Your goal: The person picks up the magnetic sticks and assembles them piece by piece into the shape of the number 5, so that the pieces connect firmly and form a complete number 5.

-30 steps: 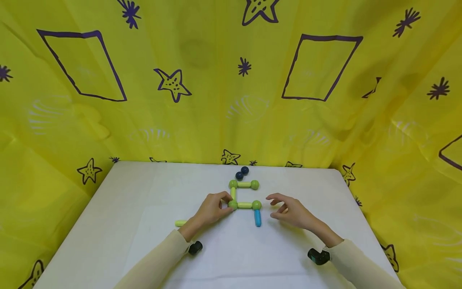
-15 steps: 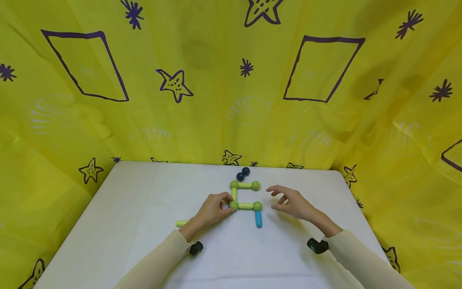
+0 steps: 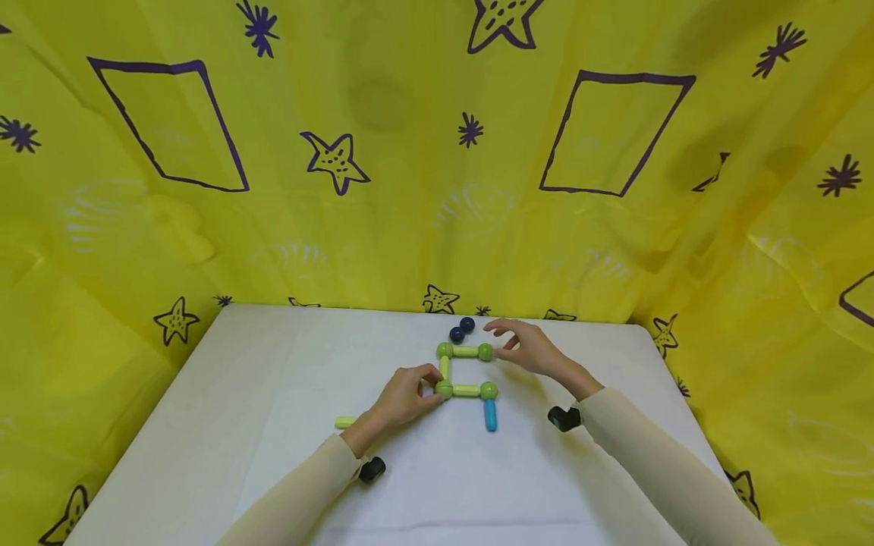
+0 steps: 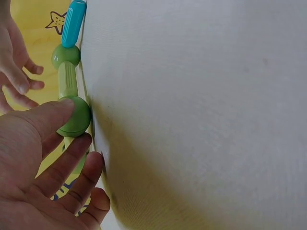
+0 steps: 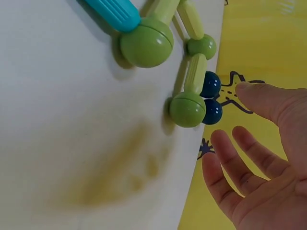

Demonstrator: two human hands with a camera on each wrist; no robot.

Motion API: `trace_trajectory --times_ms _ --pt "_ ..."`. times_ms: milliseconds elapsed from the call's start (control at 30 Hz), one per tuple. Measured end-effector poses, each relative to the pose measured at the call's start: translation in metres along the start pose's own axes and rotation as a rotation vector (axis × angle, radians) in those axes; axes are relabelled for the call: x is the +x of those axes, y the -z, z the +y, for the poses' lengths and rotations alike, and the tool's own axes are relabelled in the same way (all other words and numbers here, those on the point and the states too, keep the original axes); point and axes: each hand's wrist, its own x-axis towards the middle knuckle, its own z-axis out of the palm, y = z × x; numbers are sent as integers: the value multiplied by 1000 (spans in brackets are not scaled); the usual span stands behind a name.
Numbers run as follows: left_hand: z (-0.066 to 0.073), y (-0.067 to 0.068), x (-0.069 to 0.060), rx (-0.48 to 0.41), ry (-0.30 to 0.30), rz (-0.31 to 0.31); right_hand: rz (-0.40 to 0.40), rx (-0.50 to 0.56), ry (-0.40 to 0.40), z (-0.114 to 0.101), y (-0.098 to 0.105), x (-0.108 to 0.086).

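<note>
A frame of light green rods and green balls lies on the white table, shaped like a square with its right side open. My left hand [image 3: 404,397] pinches the near-left green ball [image 4: 80,117] between thumb and index finger. A blue rod [image 3: 490,415] points toward me from the near-right green ball [image 3: 488,390]. My right hand [image 3: 532,350] hovers just right of the far-right green ball [image 5: 186,111], fingers apart and holding nothing. In the right wrist view a gap shows between its fingertips and that ball.
Two dark blue balls [image 3: 461,330] sit touching behind the frame, near the table's back edge. A loose light green rod [image 3: 344,422] lies by my left forearm, partly covered by it. Yellow patterned curtain [image 3: 382,227] surrounds the white table [image 3: 287,356] at back and sides.
My right hand has moved forward and slightly left, from beside the near-right ball to beside the far-right one. The left hand keeps its place on the near-left ball.
</note>
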Motion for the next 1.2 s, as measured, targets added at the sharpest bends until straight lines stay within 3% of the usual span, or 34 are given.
trace_trajectory --times_ms 267,600,833,1200 --pt "0 0 1 -11 22 -22 -40 -7 -84 8 -5 32" --pt "0 0 2 -11 8 -16 -76 -46 -78 12 -9 62" --pt "1 0 2 -4 43 -31 -93 -60 -93 12 -17 71" --pt "2 1 1 -3 39 -30 -87 -124 -27 3 -23 78"
